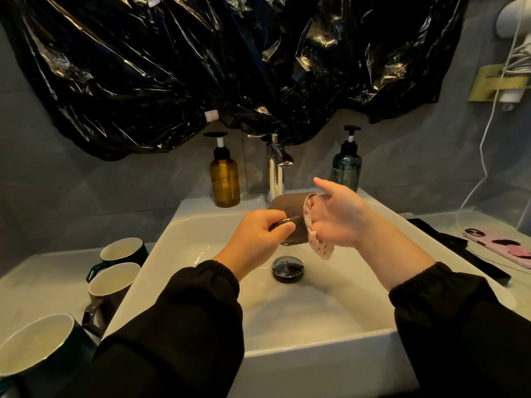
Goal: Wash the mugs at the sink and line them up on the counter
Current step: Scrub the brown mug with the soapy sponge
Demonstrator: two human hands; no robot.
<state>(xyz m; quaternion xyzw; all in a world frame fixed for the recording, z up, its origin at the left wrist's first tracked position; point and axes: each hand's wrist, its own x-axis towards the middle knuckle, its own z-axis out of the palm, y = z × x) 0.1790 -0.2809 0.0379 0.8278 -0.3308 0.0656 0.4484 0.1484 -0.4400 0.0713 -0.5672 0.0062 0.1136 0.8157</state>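
Note:
Over the white sink my left hand grips the handle of a brown mug, which lies on its side with its mouth to the right. My right hand has its fingers inside the mug's mouth and pushes a spotted cloth into it; the cloth's end hangs below. On the counter to the left stand three mugs with pale insides: a dark green one at the back, a brown one in the middle, and a dark green one nearest me.
A chrome faucet rises behind the mug, with an amber pump bottle on its left and a dark pump bottle on its right. A black drain plug sits in the basin. A pink-cased phone lies on the right counter.

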